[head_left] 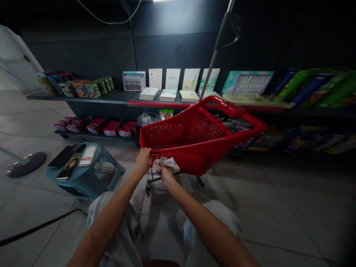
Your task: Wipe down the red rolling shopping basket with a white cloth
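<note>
A red plastic shopping cart point(200, 135) stands tilted in front of me on the tiled floor. My left hand point(143, 160) is closed around the cart's near rim at its left corner. My right hand point(166, 173) is closed on a crumpled white cloth point(167, 163) and presses it against the cart's near wall, just below the rim. Both forearms reach forward over my knees.
A teal plastic stool point(86, 174) with a phone and small items on it stands at the left. Dark shelves point(111, 97) of books and boxed goods run along the back wall. A fan base point(26, 164) sits far left. A cable point(41, 224) crosses the floor.
</note>
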The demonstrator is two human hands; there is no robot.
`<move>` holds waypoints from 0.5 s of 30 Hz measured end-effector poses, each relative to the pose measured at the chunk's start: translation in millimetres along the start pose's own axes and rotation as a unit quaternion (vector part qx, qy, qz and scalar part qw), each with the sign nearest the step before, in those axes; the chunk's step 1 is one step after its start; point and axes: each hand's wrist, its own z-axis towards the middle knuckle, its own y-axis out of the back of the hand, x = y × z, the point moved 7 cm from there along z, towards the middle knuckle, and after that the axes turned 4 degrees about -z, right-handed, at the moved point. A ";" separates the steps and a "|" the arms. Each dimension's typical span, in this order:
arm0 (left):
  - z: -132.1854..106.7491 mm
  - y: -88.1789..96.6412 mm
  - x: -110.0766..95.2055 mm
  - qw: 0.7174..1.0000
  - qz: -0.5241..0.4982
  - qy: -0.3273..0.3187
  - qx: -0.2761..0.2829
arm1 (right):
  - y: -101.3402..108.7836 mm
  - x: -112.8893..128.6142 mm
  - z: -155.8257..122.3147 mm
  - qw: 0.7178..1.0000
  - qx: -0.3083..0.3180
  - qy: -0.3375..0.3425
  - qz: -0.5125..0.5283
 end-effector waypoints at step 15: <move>9.3 9.1 5.9 0.999 0.038 0.009 0.014 | 100.4 128.5 25.8 0.989 -0.114 0.096 0.027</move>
